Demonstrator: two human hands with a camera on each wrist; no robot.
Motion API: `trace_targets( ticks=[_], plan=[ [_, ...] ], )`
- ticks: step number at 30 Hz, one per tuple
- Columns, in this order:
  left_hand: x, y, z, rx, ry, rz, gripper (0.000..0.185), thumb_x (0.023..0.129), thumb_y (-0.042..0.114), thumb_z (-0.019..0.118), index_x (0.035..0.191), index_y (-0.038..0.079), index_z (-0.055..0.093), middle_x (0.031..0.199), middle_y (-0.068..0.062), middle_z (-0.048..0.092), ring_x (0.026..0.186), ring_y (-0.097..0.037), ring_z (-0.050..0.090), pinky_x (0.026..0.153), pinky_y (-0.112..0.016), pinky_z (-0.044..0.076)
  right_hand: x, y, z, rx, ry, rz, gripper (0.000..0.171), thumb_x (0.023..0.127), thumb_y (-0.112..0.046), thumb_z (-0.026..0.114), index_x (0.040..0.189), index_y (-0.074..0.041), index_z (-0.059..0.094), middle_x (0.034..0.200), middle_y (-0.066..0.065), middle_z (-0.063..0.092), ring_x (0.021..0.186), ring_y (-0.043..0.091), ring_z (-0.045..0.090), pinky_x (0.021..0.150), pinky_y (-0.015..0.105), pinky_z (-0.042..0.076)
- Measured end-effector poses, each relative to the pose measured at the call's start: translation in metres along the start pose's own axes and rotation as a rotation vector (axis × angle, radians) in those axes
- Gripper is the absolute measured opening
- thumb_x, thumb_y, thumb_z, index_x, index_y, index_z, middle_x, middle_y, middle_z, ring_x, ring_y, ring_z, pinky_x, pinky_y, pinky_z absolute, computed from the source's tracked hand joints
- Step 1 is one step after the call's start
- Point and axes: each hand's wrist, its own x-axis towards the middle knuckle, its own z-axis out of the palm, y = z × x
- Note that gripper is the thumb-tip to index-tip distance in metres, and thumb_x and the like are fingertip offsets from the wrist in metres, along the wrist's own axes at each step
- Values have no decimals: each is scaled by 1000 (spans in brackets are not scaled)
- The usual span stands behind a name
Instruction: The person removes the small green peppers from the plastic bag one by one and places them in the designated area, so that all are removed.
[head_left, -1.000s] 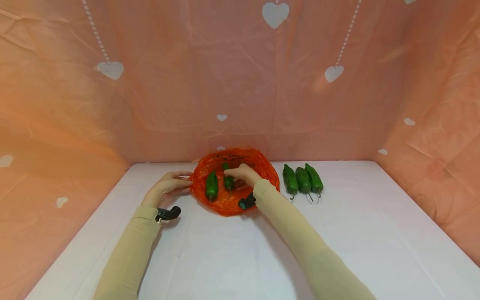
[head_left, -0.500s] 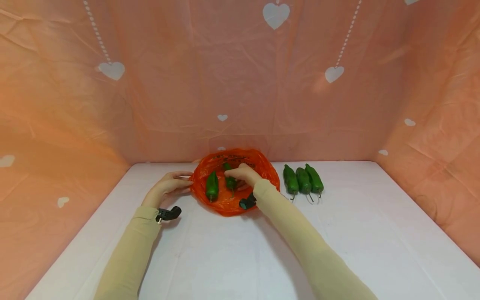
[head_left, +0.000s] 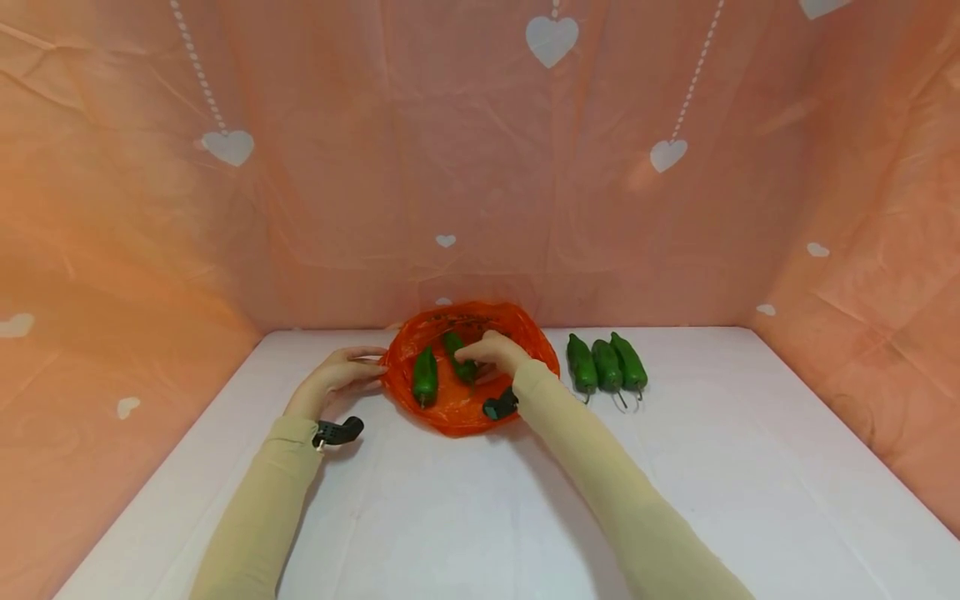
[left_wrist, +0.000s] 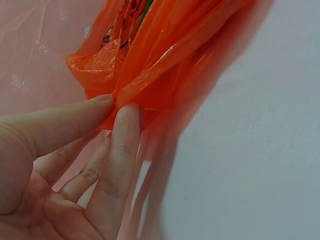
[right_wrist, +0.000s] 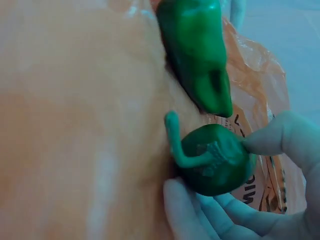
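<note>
An orange-red plastic bag [head_left: 457, 419] lies spread with its mouth wide at the back of the table. My left hand [head_left: 337, 379] pinches the bag's left rim between thumb and fingertip, as the left wrist view shows. Inside the bag, my right hand [head_left: 497, 353] grips a green pepper [head_left: 454, 346] with thumb and fingers. The right wrist view shows this pepper [right_wrist: 212, 175] end-on, its curved stem facing the camera. Another green pepper [head_left: 425, 379] lies in the bag just left of it, apart from my fingers.
Three green peppers [head_left: 606, 365] lie side by side on the white table [head_left: 420, 517], right of the bag, stems toward me. Pinkish-orange sheeting [head_left: 480, 167] with white hearts rises behind and on both sides. A black camera mount [head_left: 339, 432] sits on my left wrist.
The pepper in my right hand has tilted, its stem end swinging slightly right. My right hand has shifted a little to the right. My left hand stays at the rim.
</note>
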Motion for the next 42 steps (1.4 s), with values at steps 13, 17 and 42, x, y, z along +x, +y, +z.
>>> trace_targets(
  ticks=[13, 17, 42],
  plan=[
    [-1, -3, -1, -22, -46, 46, 50, 94, 6, 59, 139, -8, 40, 117, -20, 61, 97, -25, 66, 90, -39, 51, 10, 7, -12, 131, -74, 39, 24, 86, -11, 69, 102, 7, 65, 86, 10, 51, 74, 21, 56, 76, 37, 57],
    [0, -3, -1, -36, -43, 35, 52, 94, 5, 60, 140, -8, 38, 115, -19, 62, 96, -25, 66, 90, -39, 51, 7, 7, -14, 138, -85, 44, 15, 86, -9, 69, 93, 3, 66, 85, 10, 51, 74, 22, 58, 76, 38, 57],
    [-5, -2, 0, -35, 28, 3, 48, 92, 6, 62, 136, -5, 45, 126, -23, 55, 99, -25, 66, 88, -35, 52, -13, 12, -31, 263, -166, 6, 21, 90, -10, 65, 103, 5, 60, 89, 12, 55, 72, 20, 59, 80, 42, 56]
  ],
)
